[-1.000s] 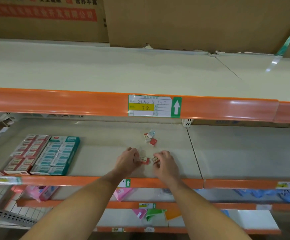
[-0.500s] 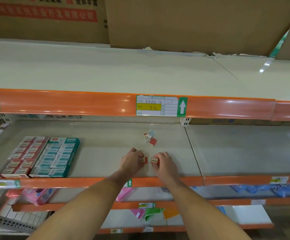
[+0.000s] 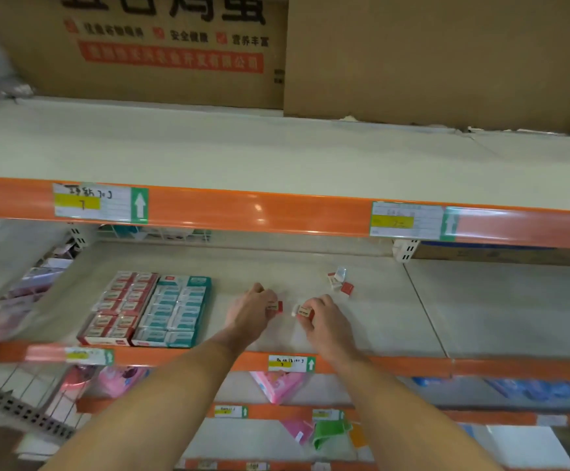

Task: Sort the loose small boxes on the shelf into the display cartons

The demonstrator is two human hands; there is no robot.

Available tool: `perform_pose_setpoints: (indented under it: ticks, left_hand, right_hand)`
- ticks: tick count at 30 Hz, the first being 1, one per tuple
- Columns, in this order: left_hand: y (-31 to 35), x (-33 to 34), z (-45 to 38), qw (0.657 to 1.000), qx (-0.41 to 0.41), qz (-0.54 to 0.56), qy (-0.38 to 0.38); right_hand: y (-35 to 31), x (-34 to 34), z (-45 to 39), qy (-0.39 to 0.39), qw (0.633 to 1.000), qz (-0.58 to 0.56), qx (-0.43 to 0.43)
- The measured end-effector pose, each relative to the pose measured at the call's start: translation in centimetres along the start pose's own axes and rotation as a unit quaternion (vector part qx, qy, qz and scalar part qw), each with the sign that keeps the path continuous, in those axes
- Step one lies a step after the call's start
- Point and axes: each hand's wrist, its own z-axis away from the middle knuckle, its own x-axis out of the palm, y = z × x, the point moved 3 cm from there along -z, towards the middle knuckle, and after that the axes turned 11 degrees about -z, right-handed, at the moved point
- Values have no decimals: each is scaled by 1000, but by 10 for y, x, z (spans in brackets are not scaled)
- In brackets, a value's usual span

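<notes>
Left hand (image 3: 253, 305) pinches 1 small red-and-white box (image 3: 274, 306); right hand (image 3: 324, 317) pinches another small box (image 3: 304, 311) (both low over the beige metal shelf (image 3: 395, 317)), right of 2 filled display cartons (image 3: 147, 309).

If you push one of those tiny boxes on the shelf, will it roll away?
Probably not. The loose small boxes look flat-sided, so one should slide rather than roll. Each hand, left hand and right hand, pinches one with fingertips alone, so they seem light. The shelf looks smooth, so a push might send one skidding.
</notes>
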Motion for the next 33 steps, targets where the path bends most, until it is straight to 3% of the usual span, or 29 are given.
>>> perform_pose_setpoints:
  ticks: [18,33]
  left_hand:
    - [-188,-78,88,996,-70,-10,50]
    - [-286,-105,141,988,-138,-31,56]
  right_hand:
    - [-182,117,-8,-85,993,-8,-77]
    - [-283,191,-1,-139,981,4,-136]
